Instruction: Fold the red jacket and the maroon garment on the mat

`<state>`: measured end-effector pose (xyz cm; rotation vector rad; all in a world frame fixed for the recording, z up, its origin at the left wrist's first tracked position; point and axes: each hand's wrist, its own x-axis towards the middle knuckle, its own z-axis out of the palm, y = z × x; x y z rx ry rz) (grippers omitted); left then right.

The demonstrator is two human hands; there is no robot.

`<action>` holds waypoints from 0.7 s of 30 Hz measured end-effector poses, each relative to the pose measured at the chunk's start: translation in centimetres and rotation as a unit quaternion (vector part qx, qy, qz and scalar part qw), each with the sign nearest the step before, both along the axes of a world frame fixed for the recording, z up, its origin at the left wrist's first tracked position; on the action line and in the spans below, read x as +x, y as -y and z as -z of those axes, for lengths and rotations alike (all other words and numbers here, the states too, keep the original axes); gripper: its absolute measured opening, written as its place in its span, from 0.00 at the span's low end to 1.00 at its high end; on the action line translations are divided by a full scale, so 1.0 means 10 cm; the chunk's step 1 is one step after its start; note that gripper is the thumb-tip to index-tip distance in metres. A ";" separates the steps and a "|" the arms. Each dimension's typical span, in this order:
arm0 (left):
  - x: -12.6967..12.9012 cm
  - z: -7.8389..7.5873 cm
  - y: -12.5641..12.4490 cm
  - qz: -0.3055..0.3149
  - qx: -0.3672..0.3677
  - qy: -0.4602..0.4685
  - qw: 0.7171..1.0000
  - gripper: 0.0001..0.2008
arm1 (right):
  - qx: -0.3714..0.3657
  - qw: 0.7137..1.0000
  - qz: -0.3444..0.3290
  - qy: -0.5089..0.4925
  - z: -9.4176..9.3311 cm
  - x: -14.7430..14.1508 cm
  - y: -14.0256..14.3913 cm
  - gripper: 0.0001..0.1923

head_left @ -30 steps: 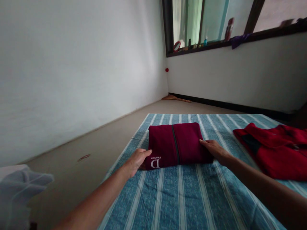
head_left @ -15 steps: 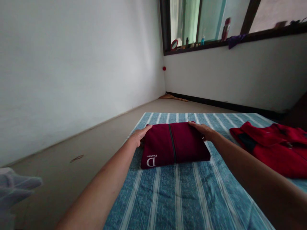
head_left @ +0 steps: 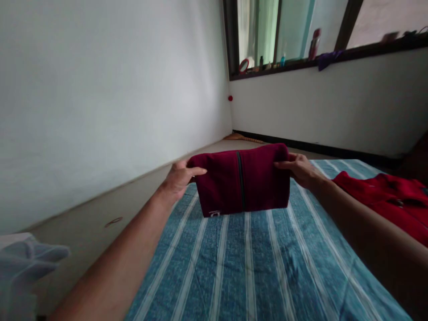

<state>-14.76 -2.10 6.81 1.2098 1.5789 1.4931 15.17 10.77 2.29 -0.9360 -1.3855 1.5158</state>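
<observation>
- The left hand (head_left: 179,178) is closed on the left upper corner of a folded maroon fleece jacket with a dark zip down its middle (head_left: 242,180), thumb across the front, fingers behind it.
- The right hand (head_left: 301,169) pinches the opposite upper corner in the same way, so both hands carry the bundle between them.
- The jacket hangs upright in the air above the far part of a blue quilt with pale stripes (head_left: 254,263); its lower edge, with a small white logo, looks clear of the cloth.
- Judged from this, the step in hand is lifting the finished fold off the quilt. A further move would call for keeping both corners level and tight so the layers do not slip open.
- To the right, a loose red garment (head_left: 388,200) lies on the quilt, well apart from the bundle.
- Beyond are a bare floor (head_left: 110,209), white walls and a windowsill with small bottles (head_left: 284,60).
</observation>
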 end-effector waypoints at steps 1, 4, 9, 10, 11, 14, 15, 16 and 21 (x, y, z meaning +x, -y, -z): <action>0.05 -0.07 0.22 -0.009 0.051 -0.105 0.993 0.22 | 0.044 0.999 -0.008 -0.019 -0.05 0.14 0.15 0.25; 0.24 0.12 1.01 -0.016 0.083 -0.366 0.927 0.21 | 0.278 0.959 -0.030 0.052 0.12 0.62 0.78 0.35; 0.47 1.10 2.06 0.159 0.201 -0.532 0.807 0.23 | 0.442 0.831 -0.176 0.289 0.91 1.22 1.83 0.26; 0.49 1.22 2.17 0.153 0.192 -0.547 0.800 0.25 | 0.440 0.818 -0.181 0.324 1.01 1.27 1.95 0.26; 0.50 1.29 2.25 0.148 0.182 -0.555 0.798 0.26 | 0.438 0.807 -0.183 0.351 1.07 1.31 2.03 0.26; 0.51 1.26 2.32 0.112 0.164 -0.549 0.812 0.25 | 0.439 0.791 -0.177 0.388 1.08 1.33 2.09 0.28; 0.51 1.20 2.32 0.098 0.168 -0.540 0.819 0.24 | 0.444 0.787 -0.177 0.391 1.04 1.32 2.08 0.29; 0.53 1.14 2.31 0.081 0.174 -0.530 0.826 0.23 | 0.449 0.785 -0.173 0.390 0.99 1.30 2.06 0.29; 0.79 0.88 2.31 0.047 0.205 -0.497 0.842 0.18 | 0.460 0.781 -0.104 0.410 0.72 1.24 2.09 0.26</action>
